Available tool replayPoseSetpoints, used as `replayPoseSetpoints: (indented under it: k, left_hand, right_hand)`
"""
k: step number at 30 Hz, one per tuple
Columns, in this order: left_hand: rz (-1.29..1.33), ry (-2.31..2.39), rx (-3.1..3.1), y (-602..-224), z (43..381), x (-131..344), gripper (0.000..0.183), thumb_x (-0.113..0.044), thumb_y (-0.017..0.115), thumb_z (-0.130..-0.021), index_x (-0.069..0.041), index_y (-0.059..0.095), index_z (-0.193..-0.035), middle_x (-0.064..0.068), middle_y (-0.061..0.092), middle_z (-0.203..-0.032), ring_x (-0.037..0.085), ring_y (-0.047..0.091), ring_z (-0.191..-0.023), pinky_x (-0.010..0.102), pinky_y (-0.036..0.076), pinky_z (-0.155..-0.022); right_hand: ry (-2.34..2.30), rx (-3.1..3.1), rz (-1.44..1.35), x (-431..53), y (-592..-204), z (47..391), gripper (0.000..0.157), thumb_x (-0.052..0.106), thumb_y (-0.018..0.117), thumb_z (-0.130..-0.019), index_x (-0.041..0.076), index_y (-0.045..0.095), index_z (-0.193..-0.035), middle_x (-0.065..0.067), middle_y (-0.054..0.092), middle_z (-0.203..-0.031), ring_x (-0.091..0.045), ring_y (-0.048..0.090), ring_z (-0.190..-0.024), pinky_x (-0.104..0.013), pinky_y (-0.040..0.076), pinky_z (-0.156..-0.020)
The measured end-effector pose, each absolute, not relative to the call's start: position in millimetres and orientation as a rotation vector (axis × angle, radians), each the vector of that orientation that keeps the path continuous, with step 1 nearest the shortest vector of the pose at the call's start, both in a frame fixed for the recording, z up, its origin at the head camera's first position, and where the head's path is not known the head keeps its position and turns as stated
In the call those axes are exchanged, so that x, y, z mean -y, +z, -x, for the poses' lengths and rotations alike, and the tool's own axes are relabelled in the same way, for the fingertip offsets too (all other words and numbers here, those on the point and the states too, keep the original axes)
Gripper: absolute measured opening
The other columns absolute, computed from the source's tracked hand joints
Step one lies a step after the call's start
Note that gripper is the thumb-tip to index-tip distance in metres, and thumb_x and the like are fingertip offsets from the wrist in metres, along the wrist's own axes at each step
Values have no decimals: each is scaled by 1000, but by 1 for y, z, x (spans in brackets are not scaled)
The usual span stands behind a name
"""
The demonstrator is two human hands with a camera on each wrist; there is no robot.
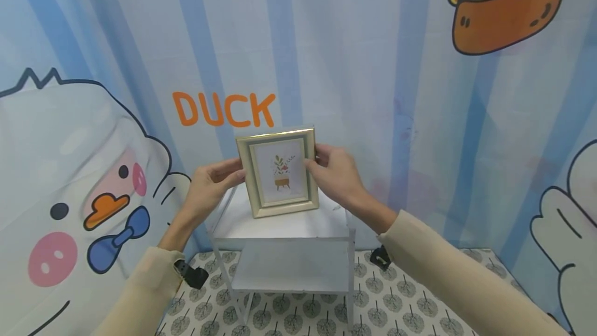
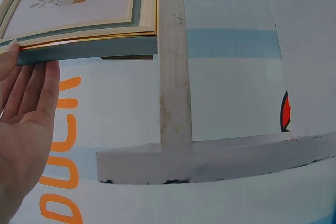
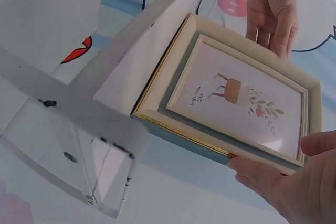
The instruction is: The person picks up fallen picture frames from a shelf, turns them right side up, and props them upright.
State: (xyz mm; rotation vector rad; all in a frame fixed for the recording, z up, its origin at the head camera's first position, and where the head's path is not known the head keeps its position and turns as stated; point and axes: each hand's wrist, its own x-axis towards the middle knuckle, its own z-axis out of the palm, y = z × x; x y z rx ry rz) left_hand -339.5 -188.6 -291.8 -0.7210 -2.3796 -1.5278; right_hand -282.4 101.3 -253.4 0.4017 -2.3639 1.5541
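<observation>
A gold-edged picture frame [image 1: 282,172] with a plant print stands near upright over the white shelf top, tilted slightly to one side. My left hand [image 1: 212,185] holds its left side; in the left wrist view the thumb [image 2: 9,59] lies at the front edge and the fingers reach behind. My right hand [image 1: 338,175] pinches the opposite side, thumb on the front border and fingers behind. The right wrist view shows the frame's lower edge close against the shelf top [image 3: 157,51], with the left hand [image 3: 273,14] at the far side.
The white shelf [image 1: 289,268] has a lower board and stands on a floor covering [image 1: 392,299] with a tree pattern. A blue striped curtain [image 1: 354,66] with cartoon prints hangs right behind it and along the left. The shelf's edges are chipped.
</observation>
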Motion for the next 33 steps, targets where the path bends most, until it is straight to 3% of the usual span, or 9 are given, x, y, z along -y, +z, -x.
replayPoseSetpoints:
  k: [8,11,19,33]
  left_hand:
    - [696,-1561,2394,-292,337,185,56,-35,71,-102,-10,58,-150,13,65,-148,1,73,-112,48,47,-121]
    - [714,-1584,2376,-292,335,182,54,-29,72,-102,-8,59,-149,15,66,-146,5,73,-115,47,47,-121]
    - [715,-1500,2357,-293,325,167,53,-23,74,-100,-2,60,-146,20,68,-142,34,65,-134,49,52,-116]
    - [772,-1456,2212,-297,310,130,39,-22,82,-93,-10,75,-130,12,78,-123,27,73,-121,47,59,-107]
  right_hand:
    - [1573,2375,-379,-99,-252,293,57,12,54,-104,4,43,-159,-16,52,-160,-31,51,-150,-46,47,-121]
    - [1575,2372,-375,-100,-252,300,55,10,52,-103,4,47,-157,-17,56,-157,-31,53,-148,-45,48,-120]
    - [1579,2350,-343,-105,-251,318,53,15,50,-101,4,53,-153,-17,61,-151,-33,56,-145,-48,50,-118]
    - [1707,2329,-399,-111,-252,341,56,14,50,-99,4,51,-154,-17,59,-153,-36,58,-141,-49,50,-119]
